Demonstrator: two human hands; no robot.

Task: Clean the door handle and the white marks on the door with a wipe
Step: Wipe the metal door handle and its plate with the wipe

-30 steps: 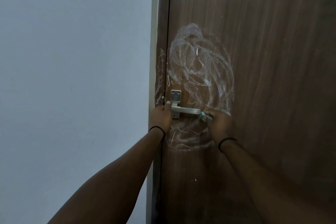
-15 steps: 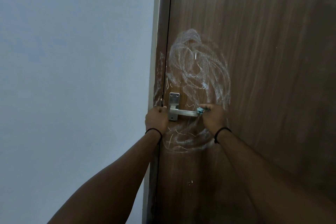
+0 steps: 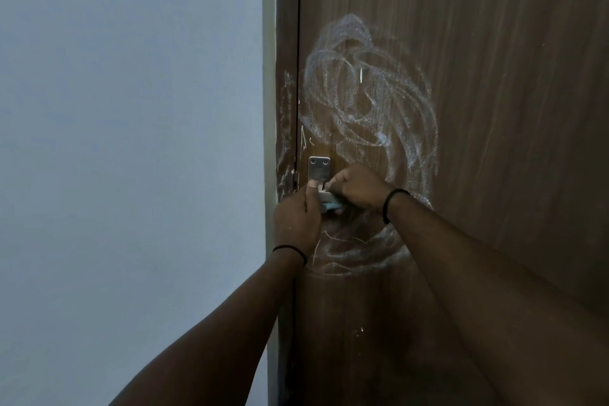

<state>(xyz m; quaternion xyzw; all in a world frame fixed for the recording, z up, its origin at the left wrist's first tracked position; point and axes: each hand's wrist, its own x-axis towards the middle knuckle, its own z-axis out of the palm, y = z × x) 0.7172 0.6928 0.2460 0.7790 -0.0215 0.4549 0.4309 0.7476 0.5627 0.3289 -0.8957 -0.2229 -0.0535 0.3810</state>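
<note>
Seen from the head view, the person's right hand (image 3: 357,188) curls round a bluish wipe (image 3: 331,205) and covers most of the door handle (image 3: 319,171), of which only the screwed plate and a short stub show. The left hand (image 3: 296,217) is curled beside it, thumb on the plate; whether it grips the lever or only braces cannot be told. White marks (image 3: 369,102) loop over the brown door (image 3: 510,109) above and below the handle, with fainter smears on the frame (image 3: 286,115) at the latch edge. The wipe looks soft, light and probably damp, best bunched in the fingers. The metal handle is stiff and likely slick. Open door lies to the right and above. The frame and grey wall (image 3: 131,142) crowd the left.
</note>
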